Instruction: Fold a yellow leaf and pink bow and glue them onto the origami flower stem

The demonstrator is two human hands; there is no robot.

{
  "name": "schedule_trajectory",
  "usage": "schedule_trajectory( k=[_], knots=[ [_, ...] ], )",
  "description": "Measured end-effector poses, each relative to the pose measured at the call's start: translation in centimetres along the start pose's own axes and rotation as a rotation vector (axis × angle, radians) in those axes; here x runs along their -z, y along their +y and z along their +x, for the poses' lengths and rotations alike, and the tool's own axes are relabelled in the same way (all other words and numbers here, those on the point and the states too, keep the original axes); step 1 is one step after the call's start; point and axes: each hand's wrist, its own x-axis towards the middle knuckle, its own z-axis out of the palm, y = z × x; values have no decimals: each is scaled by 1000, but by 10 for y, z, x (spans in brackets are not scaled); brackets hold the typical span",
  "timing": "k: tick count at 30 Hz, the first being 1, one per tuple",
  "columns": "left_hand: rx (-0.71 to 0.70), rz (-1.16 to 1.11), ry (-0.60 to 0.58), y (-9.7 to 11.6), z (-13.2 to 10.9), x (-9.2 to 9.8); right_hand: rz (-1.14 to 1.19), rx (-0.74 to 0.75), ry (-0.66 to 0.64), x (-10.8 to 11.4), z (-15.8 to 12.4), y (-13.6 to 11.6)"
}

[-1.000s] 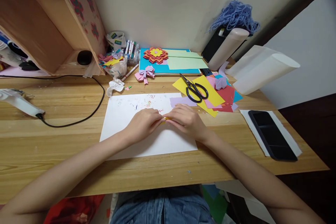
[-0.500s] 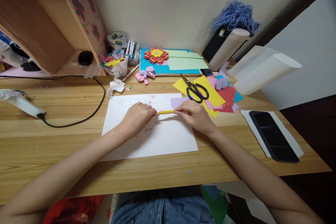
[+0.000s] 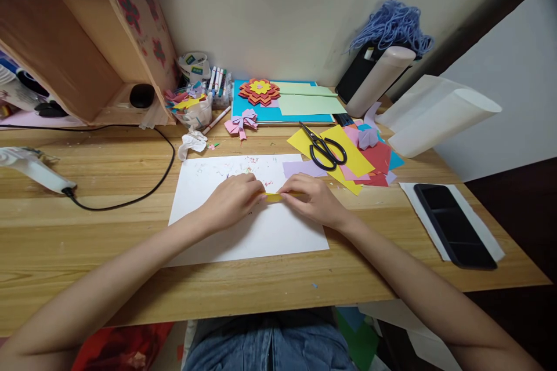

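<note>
Yellow paper strip (image 3: 274, 197), one, folded-looking: over the white sheet (image 3: 261, 236) on the bench (image 3: 243, 285). Left hand (image 3: 238, 200), right hand (image 3: 312, 200): fingers closed, pinching it from either side. Step, apparently: creasing. Next move calls for even pressure, edges aligned.

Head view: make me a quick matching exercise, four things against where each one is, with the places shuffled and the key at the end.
Things:
1. Yellow strip
2. Scissors
3. Phone
4. Blue yarn

Places:
A. Lying on a white sheet near the right end of the desk
B. In a tangled heap near the wall
C. Pinched between the left hand and the right hand
D. Lying on yellow paper

Pairs: 1-C, 2-D, 3-A, 4-B.
</note>
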Motion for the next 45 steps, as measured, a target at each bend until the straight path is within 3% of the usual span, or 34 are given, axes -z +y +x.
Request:
schedule_trajectory(
  k=[6,15,20,29,35,40,45],
  knots=[
    [74,-154,83,-1,0,-10,81,-70,10,-4,1,-2],
    [119,-132,53,-8,2,-9,80,-28,16,-9,4,8],
    [122,-1,60,-7,2,-8,0,69,-6,-10,4,13],
    [-136,490,-59,6,-4,-7,-180,272,-57,-8,2,21],
    [-230,742,37,21,-15,-26,-409,379,-152,0,1,16],
    [-145,926,149,33,-27,-48,-497,399,-227,6,1,11],
    [-36,978,137,42,-35,-56,-524,364,-225,11,-1,9]
  ],
)
